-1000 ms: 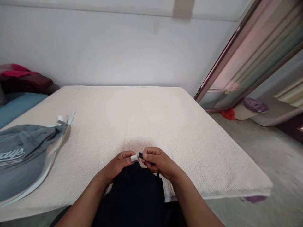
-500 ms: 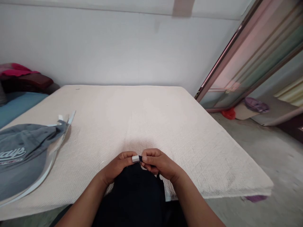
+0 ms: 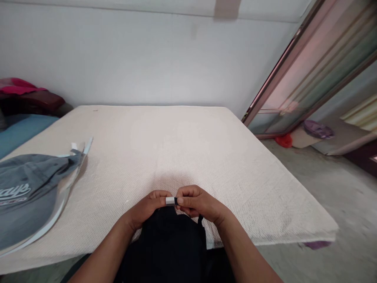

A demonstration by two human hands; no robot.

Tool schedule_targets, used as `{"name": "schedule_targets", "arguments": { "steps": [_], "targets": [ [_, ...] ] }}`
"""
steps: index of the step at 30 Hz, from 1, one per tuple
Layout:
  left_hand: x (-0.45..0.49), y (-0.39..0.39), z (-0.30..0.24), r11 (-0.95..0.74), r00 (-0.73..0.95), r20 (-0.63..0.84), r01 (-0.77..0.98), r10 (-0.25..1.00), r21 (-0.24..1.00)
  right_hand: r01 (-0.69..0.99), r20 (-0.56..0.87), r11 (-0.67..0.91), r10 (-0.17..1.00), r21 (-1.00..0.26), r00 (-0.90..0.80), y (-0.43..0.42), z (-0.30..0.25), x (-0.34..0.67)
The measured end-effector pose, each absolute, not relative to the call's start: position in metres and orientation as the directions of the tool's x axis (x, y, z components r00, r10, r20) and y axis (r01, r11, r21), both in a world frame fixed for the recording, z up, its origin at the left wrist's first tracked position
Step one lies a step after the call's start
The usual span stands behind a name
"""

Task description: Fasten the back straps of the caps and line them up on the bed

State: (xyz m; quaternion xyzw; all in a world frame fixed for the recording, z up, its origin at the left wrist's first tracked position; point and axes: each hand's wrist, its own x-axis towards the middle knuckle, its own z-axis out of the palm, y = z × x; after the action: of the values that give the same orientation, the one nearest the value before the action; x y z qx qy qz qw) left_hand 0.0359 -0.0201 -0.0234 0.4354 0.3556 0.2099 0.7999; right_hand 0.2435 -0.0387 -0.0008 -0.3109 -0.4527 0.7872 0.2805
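Observation:
A small silver buckle (image 3: 170, 201) sits at the near edge of the table, pinched between the thumb and fingers of my left hand (image 3: 150, 204). Close beside it, my right hand (image 3: 197, 202) grips the end of a dark strap (image 3: 176, 201) that meets the buckle. Below both hands hangs a black cloth item (image 3: 171, 239), perhaps a cap; its full shape is hard to make out against dark clothing. My right fingertips partly hide the strap.
A grey cap (image 3: 32, 177) with white lettering lies at the table's left on a pale-edged piece. Textured cream cloth covers the table (image 3: 188, 145). A white wall (image 3: 123, 59) stands behind it, and a glass sliding door (image 3: 294, 86) is at right.
The buckle has turned slightly to lie more level and dropped a little. Both hands keep their holds in nearly the same place. The view has shifted slightly.

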Motion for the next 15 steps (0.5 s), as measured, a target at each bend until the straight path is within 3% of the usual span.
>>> {"name": "schedule_targets", "arguments": {
  "steps": [15],
  "targets": [
    [0.0398, -0.0208, -0.0209, 0.545, 0.612, -0.438, 0.013, 0.659, 0.838, -0.098, -0.275, -0.409, 0.754, -0.907, -0.596, -0.0392, 0.0033, 0.2413]
  ]
}}
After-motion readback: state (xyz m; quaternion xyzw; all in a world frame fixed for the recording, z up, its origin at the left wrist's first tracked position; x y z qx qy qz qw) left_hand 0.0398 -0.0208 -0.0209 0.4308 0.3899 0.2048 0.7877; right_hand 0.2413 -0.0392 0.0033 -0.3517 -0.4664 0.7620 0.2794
